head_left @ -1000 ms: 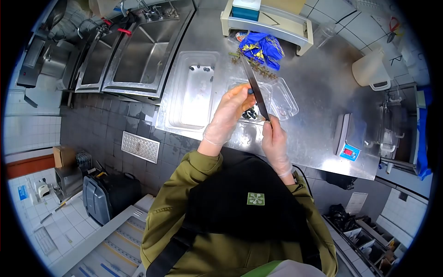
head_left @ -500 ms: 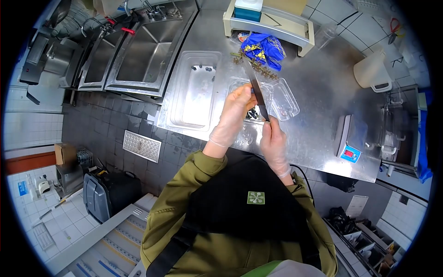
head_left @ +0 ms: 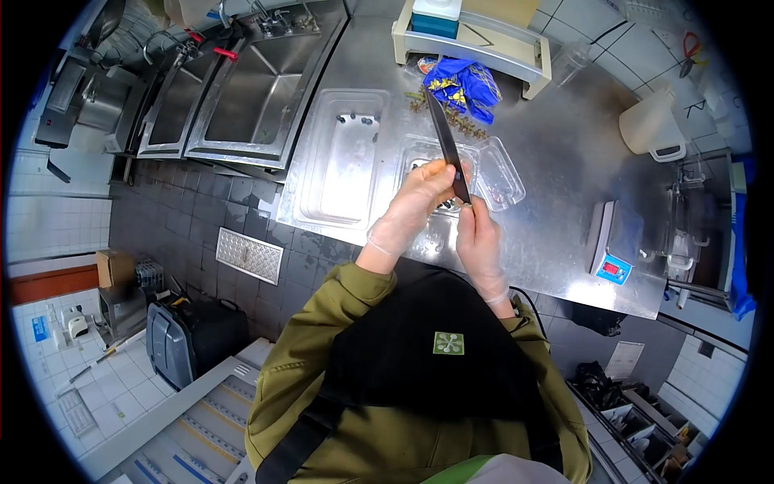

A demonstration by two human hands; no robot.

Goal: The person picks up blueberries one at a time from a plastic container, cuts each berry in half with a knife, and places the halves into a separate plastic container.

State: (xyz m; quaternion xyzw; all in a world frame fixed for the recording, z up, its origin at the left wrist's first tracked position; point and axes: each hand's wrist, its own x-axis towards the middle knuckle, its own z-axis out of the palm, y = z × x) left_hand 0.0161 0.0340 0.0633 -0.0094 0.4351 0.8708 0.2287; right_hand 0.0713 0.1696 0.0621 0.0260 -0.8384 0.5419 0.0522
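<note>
My right hand (head_left: 480,238), in a clear glove, is closed around the handle end of a knife (head_left: 443,133), whose dark blade points up and away over the table. My left hand (head_left: 421,198), also gloved, is closed in a pinch against the blade's lower part. A small dark-blue fruit shows at its fingertips, partly hidden. Below both hands sits a clear plastic container (head_left: 409,150) with small dark fruit pieces in it, largely covered by my hands. Its clear lid (head_left: 501,173) lies open to the right.
On the left stands a larger clear tub (head_left: 309,161) with several dark fruits (head_left: 355,120). Bare stems (head_left: 468,127) and a blue patterned bag (head_left: 476,85) lie behind the knife. A digital scale (head_left: 610,246), white pitcher (head_left: 651,125) and sinks (head_left: 250,105) surround the work area.
My left hand has moved down along the blade, closer to my right hand. More of the blade and of the container now shows. The right hand has barely moved.
</note>
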